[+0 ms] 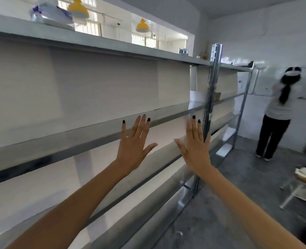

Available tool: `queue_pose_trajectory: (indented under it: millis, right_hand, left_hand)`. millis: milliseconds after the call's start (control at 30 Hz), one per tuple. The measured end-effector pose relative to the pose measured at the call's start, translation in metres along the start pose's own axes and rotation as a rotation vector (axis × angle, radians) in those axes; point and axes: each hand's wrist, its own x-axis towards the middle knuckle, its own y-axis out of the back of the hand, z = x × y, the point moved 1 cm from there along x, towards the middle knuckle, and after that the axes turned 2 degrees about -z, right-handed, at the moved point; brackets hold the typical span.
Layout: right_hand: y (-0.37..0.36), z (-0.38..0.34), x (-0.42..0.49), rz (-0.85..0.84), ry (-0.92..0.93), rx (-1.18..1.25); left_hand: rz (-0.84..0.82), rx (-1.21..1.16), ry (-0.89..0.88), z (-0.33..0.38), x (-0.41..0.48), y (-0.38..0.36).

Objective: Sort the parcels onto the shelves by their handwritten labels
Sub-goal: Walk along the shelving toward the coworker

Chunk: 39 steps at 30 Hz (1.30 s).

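Both of my hands are raised in front of a long grey metal shelf unit [62,141], backs toward me. My left hand [134,146] has its fingers spread and holds nothing. My right hand [195,148] is also flat and holds nothing, close to the steel upright post [211,90]. The nails are dark. The shelf boards near my hands are bare. A white parcel [197,96] stands on the middle shelf behind the post, and a brown box [217,96] lies just past it. No handwritten label is readable.
A white wrapped bundle [49,15] lies on the top shelf at left. A second shelf unit [242,97] continues to the right. A person [278,112] stands at the far wall, back turned. A white-framed stand with flat items [305,177] sits right, on grey floor.
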Motion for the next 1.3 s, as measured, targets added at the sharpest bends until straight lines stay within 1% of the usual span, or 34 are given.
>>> queue_pose_trajectory:
  millis: [67,267,400,633,833,1133,1300]
  right_hand:
    - [0.006,0.029,-0.007,0.016,-0.046,0.01]
    - [0.007,0.119,-0.05,-0.053,-0.2,-0.07]
    - [0.014,0.164,-0.071,-0.072,-0.312,-0.121]
    - [0.03,0.221,-0.102,-0.083,-0.49,-0.223]
    - [0.029,0.244,-0.107,-0.093,-0.603,-0.275]
    - [0.006,0.251,-0.099,-0.114,-0.689,-0.272]
    - [0.004,0.276,-0.094,-0.116,-0.699,-0.262]
  left_hand:
    - [0.01,-0.034,-0.051,0.033,0.015,-0.007]
    - [0.03,-0.203,-0.189,0.131,0.039,-0.02]
    - [-0.02,-0.267,-0.284,0.179,0.049,-0.033]
    - [-0.041,-0.386,-0.383,0.228,0.071,-0.058]
    - [-0.028,-0.449,-0.464,0.249,0.091,-0.083]
    - [-0.059,-0.51,-0.557,0.278,0.108,-0.111]
    - [-0.059,-0.523,-0.573,0.302,0.126,-0.122]
